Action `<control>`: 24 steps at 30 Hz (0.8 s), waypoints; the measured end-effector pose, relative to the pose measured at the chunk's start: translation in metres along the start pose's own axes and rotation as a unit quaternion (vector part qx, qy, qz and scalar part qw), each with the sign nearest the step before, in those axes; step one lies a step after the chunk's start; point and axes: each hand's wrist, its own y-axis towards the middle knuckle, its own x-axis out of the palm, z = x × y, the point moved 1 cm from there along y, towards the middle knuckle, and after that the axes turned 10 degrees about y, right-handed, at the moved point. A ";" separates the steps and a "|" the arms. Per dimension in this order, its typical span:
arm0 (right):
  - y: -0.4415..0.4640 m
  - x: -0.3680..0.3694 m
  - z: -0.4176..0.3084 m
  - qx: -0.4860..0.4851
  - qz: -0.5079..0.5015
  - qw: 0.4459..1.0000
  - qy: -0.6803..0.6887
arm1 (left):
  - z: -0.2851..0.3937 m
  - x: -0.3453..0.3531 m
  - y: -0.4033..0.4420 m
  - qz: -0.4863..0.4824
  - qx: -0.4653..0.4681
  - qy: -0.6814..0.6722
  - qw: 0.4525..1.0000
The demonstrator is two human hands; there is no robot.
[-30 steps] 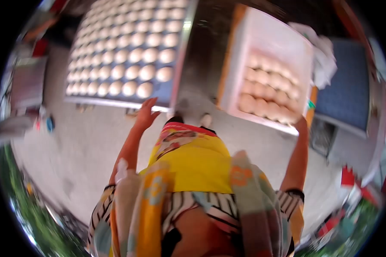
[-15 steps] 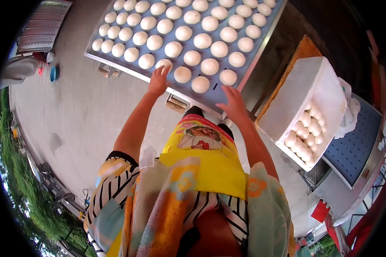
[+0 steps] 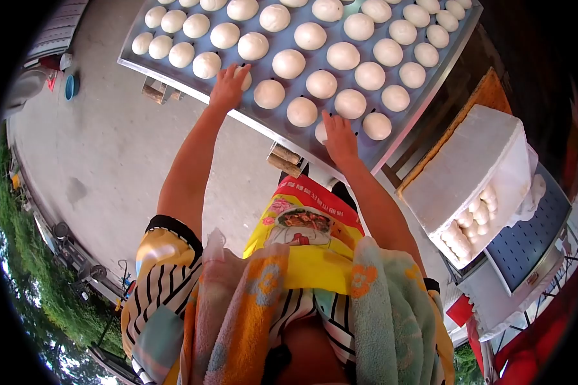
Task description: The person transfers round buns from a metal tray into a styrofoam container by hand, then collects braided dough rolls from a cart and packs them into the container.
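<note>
A wide metal tray (image 3: pixel 289 138) with a perforated blue-grey surface carries rows of round white dough balls (image 3: pixel 309 36). My left hand (image 3: pixel 228 88) reaches to its front edge, fingers curved over a dough ball (image 3: pixel 245 78) that is partly hidden beneath them. Closer to the front right corner, my right hand (image 3: pixel 341 141) has its fingertips on another dough ball (image 3: pixel 320 133), largely covered by the hand. Between the two hands lie two dough balls that neither touches, one of them (image 3: pixel 269 94) beside my left hand.
Right of the tray stands a white box (image 3: pixel 459 173) on its side, holding several dough balls (image 3: pixel 464 228), with an orange-brown board (image 3: pixel 492 91) behind it. Farther right is another perforated tray (image 3: pixel 530 224). Wooden-handled brackets (image 3: pixel 285 159) stick out under the main tray's front edge.
My right hand has gone from spread fingers at the tray's corner to touching a dough ball. My left hand remains at a front-row ball. The view has shifted, and the tray looks nearer.
</note>
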 end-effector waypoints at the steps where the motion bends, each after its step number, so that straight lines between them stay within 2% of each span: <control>1: 0.001 0.001 0.000 0.001 0.027 0.999 0.028 | -0.002 0.001 0.004 -0.006 0.005 -0.006 1.000; 2: 0.003 -0.001 0.000 0.002 0.055 0.997 0.053 | 0.004 -0.005 0.003 0.000 0.041 0.005 0.999; 4: 0.011 -0.003 -0.003 0.006 0.039 0.997 0.068 | 0.022 -0.022 -0.006 0.010 0.117 0.029 0.993; 5: 0.013 -0.003 -0.009 0.010 0.030 0.996 0.078 | 0.025 -0.022 -0.006 -0.024 0.119 0.046 0.991; 8: 0.018 -0.007 -0.024 0.018 -0.002 0.999 0.031 | 0.029 -0.030 -0.015 -0.017 0.147 -0.011 0.989; 10: 0.022 -0.008 -0.039 0.059 -0.006 0.998 0.023 | 0.040 -0.031 -0.018 -0.093 0.152 0.015 0.984; 11: 0.028 0.009 -0.033 0.024 0.023 0.999 0.028 | 0.043 -0.014 -0.019 -0.065 0.172 0.032 0.982; 13: 0.037 0.031 -0.036 0.020 0.093 0.995 0.031 | 0.056 -0.002 -0.021 -0.024 0.203 0.017 0.979; 14: 0.043 0.014 -0.047 0.049 0.024 0.998 -0.025 | 0.072 0.002 -0.023 0.002 0.172 0.070 0.983; 15: 0.048 0.035 -0.040 0.029 0.092 0.995 -0.031 | 0.066 0.015 -0.022 0.029 0.177 0.040 0.983; 17: 0.051 0.033 -0.036 0.030 0.076 0.997 0.001 | 0.073 0.024 -0.024 0.040 0.159 -0.002 0.986; 18: 0.051 0.027 -0.035 0.031 0.059 0.997 0.033 | 0.075 0.013 -0.028 0.027 0.136 -0.010 0.990; 20: 0.045 0.020 -0.032 -0.023 0.117 0.992 0.031 | 0.077 0.000 -0.037 0.018 0.132 -0.058 0.989; 23: 0.006 -0.049 -0.030 -0.061 0.058 0.985 0.150 | 0.105 -0.054 -0.057 0.034 0.140 -0.082 0.986; 24: -0.015 -0.069 -0.021 -0.062 0.069 0.983 0.158 | 0.122 -0.074 -0.063 0.040 0.154 -0.086 0.984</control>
